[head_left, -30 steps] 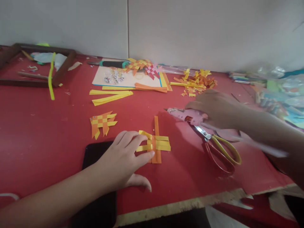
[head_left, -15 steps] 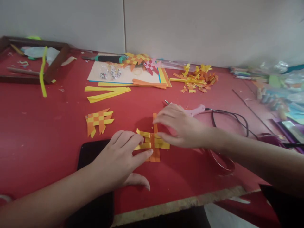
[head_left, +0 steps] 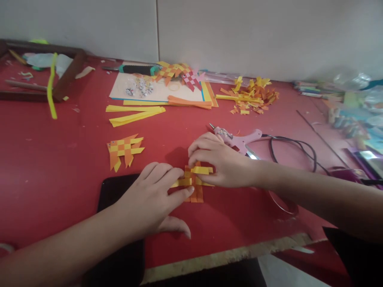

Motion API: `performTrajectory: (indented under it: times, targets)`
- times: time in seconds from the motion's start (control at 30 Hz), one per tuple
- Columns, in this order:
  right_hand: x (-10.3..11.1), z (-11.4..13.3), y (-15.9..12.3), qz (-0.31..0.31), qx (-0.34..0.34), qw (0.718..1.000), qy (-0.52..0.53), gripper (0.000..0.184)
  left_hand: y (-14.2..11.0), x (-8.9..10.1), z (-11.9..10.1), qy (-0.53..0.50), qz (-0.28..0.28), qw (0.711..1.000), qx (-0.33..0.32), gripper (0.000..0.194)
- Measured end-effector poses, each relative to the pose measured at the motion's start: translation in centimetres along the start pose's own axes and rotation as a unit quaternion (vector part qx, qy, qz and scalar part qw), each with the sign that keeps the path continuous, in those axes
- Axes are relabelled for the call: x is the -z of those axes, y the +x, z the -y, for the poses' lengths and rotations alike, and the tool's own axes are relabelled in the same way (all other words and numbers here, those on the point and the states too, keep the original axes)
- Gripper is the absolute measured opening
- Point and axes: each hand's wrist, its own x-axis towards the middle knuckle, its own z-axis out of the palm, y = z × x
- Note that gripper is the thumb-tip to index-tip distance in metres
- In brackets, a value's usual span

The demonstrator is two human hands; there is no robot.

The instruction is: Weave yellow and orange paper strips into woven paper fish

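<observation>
Yellow and orange strips (head_left: 198,193) cross here, left hand (head_left: 152,195) open over them; right hand (head_left: 224,161), grip hidden, can't tell; one uneven tug could work them loose!

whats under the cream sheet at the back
Blue paper, yellow paper and orange paper peek out along the edges of the cream sheet. How far they run beneath it, or whether anything else is there, is covered.
</observation>
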Motion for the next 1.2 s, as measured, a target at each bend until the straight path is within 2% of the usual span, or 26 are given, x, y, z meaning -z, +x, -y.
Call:
performTrajectory:
  times: [0.17, 0.4, 0.47, 0.63, 0.9, 1.2]
  targets:
    - [0.7, -0.9, 0.0, 0.016, 0.090, 0.996, 0.002, 0.022, -0.2, -0.1, 0.0, 0.006, 0.001, 1.000, -0.003, 0.072]
    - [1.7, -1.3, 1.8, 0.117, 0.050, 0.989, 0.071, 0.027, -0.1, -0.1, 0.1, -0.002, -0.003, 1.000, -0.003, 0.071]
    - [2.0, -1.5, 2.0, 0.135, 0.057, 0.986, 0.083, 0.029, -0.1, 0.0, 0.1, -0.005, -0.002, 1.000, -0.003, 0.071]
    - [2.5, -1.8, 1.9, 0.140, 0.113, 0.978, 0.102, 0.029, -0.3, -0.3, 0.1, -0.014, 0.000, 1.000, 0.005, 0.075]
    - [2.4, -2.5, 1.3, 0.162, 0.134, 0.975, 0.069, 0.022, -0.4, -0.6, 0.2, -0.011, -0.010, 1.000, -0.001, 0.075]
    - [2.6, -0.4, 0.2, 0.126, 0.175, 0.974, -0.063, 0.020, -0.4, -0.6, 0.1, -0.021, -0.015, 1.000, -0.005, 0.074]
